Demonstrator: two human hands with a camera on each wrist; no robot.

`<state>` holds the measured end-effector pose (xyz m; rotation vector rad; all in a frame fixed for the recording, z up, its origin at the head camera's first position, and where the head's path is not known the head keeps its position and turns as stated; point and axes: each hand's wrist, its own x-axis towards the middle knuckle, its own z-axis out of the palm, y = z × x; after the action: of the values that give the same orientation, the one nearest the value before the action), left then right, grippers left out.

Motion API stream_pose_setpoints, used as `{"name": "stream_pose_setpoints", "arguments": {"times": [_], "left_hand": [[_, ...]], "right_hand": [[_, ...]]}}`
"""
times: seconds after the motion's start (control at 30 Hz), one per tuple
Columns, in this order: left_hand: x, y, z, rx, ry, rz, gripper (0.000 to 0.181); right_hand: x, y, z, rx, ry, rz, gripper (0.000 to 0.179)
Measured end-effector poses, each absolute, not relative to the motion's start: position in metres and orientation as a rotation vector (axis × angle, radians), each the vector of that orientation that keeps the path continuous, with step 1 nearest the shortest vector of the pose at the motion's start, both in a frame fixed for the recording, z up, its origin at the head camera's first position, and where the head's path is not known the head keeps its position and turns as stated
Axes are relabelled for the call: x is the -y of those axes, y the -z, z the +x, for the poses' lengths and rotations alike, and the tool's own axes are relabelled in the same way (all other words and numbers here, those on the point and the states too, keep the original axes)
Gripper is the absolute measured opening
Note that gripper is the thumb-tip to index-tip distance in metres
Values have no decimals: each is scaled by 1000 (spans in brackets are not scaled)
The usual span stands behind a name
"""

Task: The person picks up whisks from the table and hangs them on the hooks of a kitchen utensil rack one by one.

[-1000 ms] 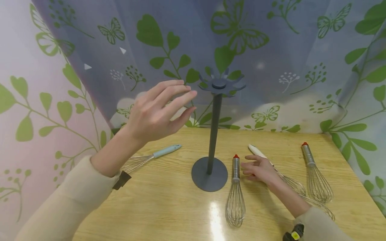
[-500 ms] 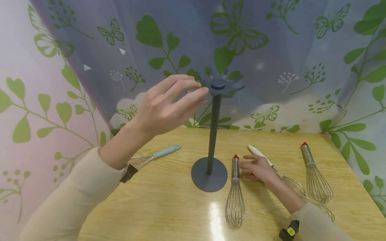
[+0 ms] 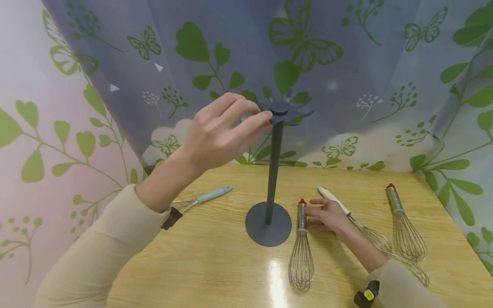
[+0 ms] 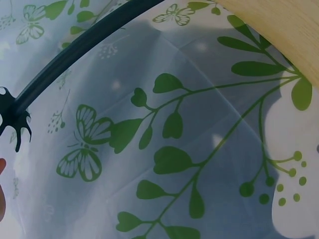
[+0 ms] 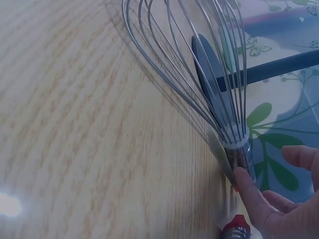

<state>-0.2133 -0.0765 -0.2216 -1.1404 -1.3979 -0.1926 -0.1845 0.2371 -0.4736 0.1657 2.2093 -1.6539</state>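
A dark grey stand with a round base and a ring of hooks [image 3: 283,110] on top stands upright on the table. My left hand [image 3: 219,130] is raised at its left, fingers stretched toward the hooks and the index fingertip at their near edge. The left wrist view shows a fingertip [image 4: 1,172] just below the hooks; the thumb is largely hidden. Right of the base lies a metal whisk [image 3: 301,248] with a red-tipped handle. My right hand [image 3: 327,216] is low beside that handle [image 5: 240,157], fingers loosely extended, one fingertip right at the metal.
A whisk with a light blue handle [image 3: 214,194] lies left of the stand, partly behind my left wrist. On the right lie a white-handled whisk [image 3: 334,199], partly covered by my right arm, and another red-tipped whisk [image 3: 408,235]. A patterned curtain [image 3: 239,51] hangs behind the table [image 3: 215,265].
My left hand has moved right and slightly up, from beside the stand to the edge of its hooks. The right hand has shifted slightly left toward the whisk handle.
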Motion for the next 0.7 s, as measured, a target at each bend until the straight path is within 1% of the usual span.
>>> {"name": "stream_pose_setpoints", "arguments": {"times": [0.43,0.7], "left_hand": [[72,221,-212,1368,140,-1124,4],[74,222,-212,1383,155,-1151,7]], "right_hand": [[-232,474,-187,-2214,1620,200,69],[-228,477,-191,-2200,1625,207,69]]}}
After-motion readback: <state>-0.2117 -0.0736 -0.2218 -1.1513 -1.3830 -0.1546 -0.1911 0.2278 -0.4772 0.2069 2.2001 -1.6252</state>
